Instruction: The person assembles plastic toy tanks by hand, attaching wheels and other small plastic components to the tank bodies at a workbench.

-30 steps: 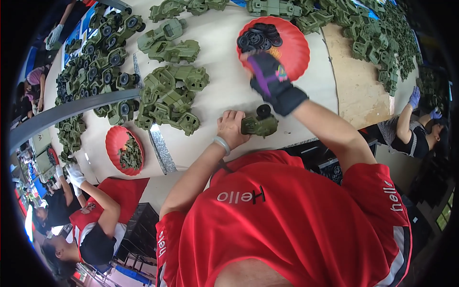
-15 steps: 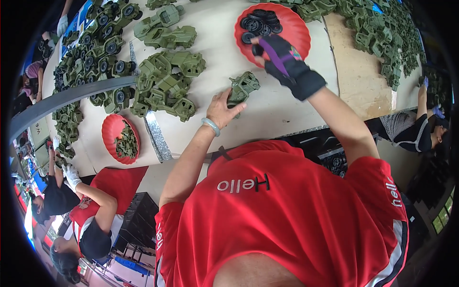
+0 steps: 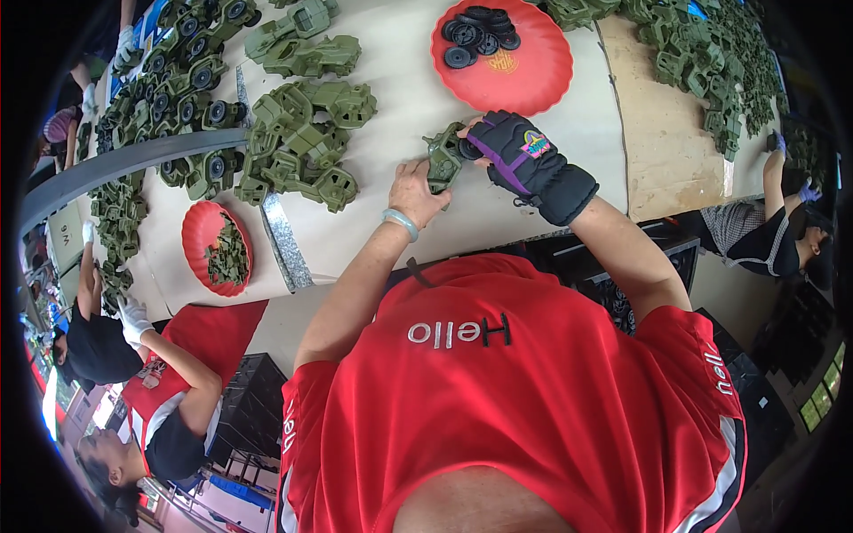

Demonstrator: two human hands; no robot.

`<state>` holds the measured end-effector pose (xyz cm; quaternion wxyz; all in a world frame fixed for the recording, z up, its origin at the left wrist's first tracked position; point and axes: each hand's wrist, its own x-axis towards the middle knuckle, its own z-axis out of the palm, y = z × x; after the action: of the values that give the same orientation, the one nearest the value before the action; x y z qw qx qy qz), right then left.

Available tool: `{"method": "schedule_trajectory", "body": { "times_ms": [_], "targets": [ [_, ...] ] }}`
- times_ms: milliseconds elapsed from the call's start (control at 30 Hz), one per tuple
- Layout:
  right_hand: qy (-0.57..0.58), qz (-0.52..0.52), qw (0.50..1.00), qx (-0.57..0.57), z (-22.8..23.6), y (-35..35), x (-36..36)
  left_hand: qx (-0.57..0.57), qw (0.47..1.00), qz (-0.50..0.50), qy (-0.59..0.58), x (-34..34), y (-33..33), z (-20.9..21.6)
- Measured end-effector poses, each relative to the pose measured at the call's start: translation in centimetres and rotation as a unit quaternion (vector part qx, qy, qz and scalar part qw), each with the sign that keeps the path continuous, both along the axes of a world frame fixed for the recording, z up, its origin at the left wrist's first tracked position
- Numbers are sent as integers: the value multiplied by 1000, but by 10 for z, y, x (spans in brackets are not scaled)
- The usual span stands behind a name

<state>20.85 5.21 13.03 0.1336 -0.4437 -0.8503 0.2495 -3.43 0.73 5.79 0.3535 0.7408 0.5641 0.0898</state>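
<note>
My bare left hand [image 3: 417, 194], with a pale bangle at the wrist, grips a green toy jeep body [image 3: 443, 158] on the table. My right hand [image 3: 518, 153] wears a black and purple fingerless glove. Its fingers close on a black toy wheel [image 3: 468, 149] and press it against the right side of the jeep body. The fingers partly cover the wheel. Beyond my right hand stands a red scalloped dish [image 3: 542, 75] with a heap of black wheels [image 3: 480, 32] at its far left side.
Green jeep bodies [image 3: 311, 133] lie piled left of my hands, with wheeled jeeps [image 3: 191, 98] further left. A small red dish [image 3: 192, 233] holds small green parts. More green parts [image 3: 711, 80] cover the far right. A grey metal bar [image 3: 133, 169] crosses the left. Co-workers sit at both sides.
My right hand has come back from the red dish to the jeep body, bringing a black wheel against its side. My left hand still holds the jeep body, now turned somewhat.
</note>
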Motion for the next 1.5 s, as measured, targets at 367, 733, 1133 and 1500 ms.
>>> {"method": "schedule_trajectory", "body": {
  "times_ms": [367, 733, 1133, 1500],
  "targets": [
    [71, -67, 995, 18, 21, -5, -19, -28, 999, 37, 18, 1, -25, -1],
    [-89, 165, 978, 88, 5, 30, -69, 20, 998, 20, -55, -1, -27, -15],
    [-111, 173, 978, 33, 3, 47, -69, 40, 998, 12, -38, 3, -25, -16],
    [-77, -161, 983, 35, -19, 24, -77, 45, 995, 44, -82, 3, -28, -16]
  ]
}}
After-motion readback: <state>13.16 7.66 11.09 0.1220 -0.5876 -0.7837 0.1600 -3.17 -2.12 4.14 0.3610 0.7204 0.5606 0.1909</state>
